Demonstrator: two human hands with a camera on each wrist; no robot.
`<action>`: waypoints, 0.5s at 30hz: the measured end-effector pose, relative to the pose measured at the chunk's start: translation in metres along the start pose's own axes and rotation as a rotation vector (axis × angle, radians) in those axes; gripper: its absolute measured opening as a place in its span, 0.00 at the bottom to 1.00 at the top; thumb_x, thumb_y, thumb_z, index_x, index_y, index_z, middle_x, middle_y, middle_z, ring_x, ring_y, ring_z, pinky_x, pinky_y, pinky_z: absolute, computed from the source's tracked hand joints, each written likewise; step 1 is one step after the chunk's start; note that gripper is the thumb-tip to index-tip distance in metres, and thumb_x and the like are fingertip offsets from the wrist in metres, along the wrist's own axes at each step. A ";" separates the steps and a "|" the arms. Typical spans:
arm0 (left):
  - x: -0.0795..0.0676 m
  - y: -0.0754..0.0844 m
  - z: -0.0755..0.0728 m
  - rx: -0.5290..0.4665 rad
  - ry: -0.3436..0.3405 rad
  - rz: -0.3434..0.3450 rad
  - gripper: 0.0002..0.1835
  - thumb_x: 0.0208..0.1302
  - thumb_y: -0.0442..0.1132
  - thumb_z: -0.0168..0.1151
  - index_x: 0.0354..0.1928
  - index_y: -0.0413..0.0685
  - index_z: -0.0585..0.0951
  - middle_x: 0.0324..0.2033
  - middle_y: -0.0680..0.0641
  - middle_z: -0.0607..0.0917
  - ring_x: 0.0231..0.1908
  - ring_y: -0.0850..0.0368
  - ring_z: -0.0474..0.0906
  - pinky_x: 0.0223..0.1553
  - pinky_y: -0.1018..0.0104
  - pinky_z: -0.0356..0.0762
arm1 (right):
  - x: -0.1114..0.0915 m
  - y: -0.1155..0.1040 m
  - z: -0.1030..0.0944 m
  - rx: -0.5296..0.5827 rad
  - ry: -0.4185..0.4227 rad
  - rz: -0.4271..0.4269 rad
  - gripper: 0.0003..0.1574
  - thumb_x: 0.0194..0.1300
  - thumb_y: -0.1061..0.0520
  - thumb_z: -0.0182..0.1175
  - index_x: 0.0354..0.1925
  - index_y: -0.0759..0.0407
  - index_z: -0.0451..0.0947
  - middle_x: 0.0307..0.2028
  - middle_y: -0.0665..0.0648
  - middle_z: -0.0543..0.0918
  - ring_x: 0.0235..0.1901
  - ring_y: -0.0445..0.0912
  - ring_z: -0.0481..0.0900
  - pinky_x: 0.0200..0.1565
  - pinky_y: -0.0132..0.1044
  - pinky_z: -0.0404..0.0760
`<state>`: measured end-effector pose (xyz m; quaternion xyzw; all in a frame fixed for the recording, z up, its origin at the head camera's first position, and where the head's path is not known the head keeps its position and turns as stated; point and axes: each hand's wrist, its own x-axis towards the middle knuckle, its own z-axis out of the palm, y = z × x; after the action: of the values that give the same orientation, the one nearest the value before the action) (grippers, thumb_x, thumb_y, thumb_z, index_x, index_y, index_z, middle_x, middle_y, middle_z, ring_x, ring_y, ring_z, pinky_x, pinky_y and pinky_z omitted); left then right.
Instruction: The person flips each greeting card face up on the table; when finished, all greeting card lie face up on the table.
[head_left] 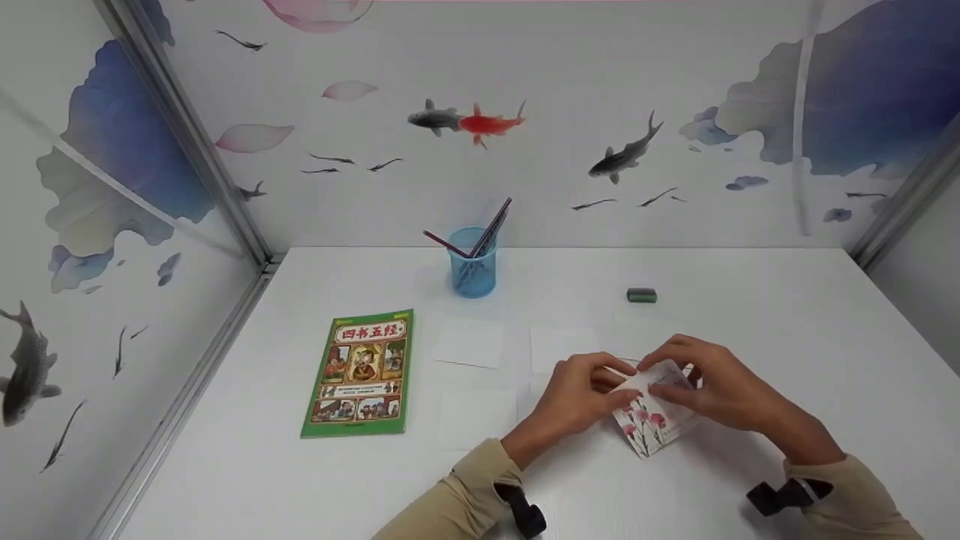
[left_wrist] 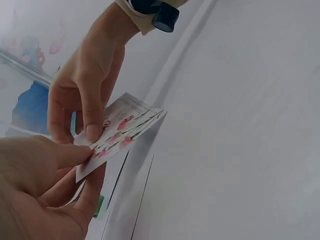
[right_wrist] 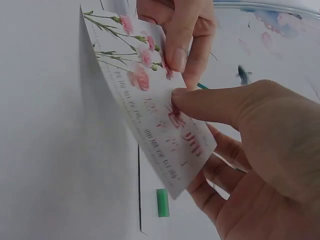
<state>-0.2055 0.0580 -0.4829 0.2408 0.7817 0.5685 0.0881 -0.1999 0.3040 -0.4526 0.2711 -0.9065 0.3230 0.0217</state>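
Observation:
A small white card (head_left: 651, 424) printed with pink carnations and lines of characters is held above the table, tilted. My left hand (head_left: 577, 394) pinches its upper left edge, thumb on the printed face and fingers behind. On the other side, my right hand (head_left: 724, 386) pinches the card the same way, its thumb pressed over the lettering. Seen from the right wrist, the flowers (right_wrist: 142, 55) lie toward the left hand and the red characters (right_wrist: 185, 130) beside the right thumb. Both thumbs are close together along the top edge in the left wrist view. The card's back is hidden.
Several thin white sheets (head_left: 471, 345) lie on the white table left of and behind the hands. Further left is a green-bordered book (head_left: 360, 375). A blue cup (head_left: 474, 274) with pencils stands at the back, and a small dark green block (head_left: 641, 295) lies beyond the hands.

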 end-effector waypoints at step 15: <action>-0.003 0.012 -0.030 0.700 -0.285 0.158 0.15 0.77 0.44 0.69 0.60 0.55 0.90 0.64 0.57 0.88 0.69 0.60 0.79 0.74 0.68 0.73 | -0.002 0.030 -0.004 -0.153 -0.095 0.235 0.16 0.61 0.45 0.82 0.46 0.42 0.91 0.39 0.45 0.85 0.42 0.44 0.78 0.42 0.34 0.79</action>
<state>-0.2122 0.0343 -0.4625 0.3923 0.8874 0.2333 0.0641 -0.2141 0.3265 -0.4664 0.1757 -0.9539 0.2402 -0.0384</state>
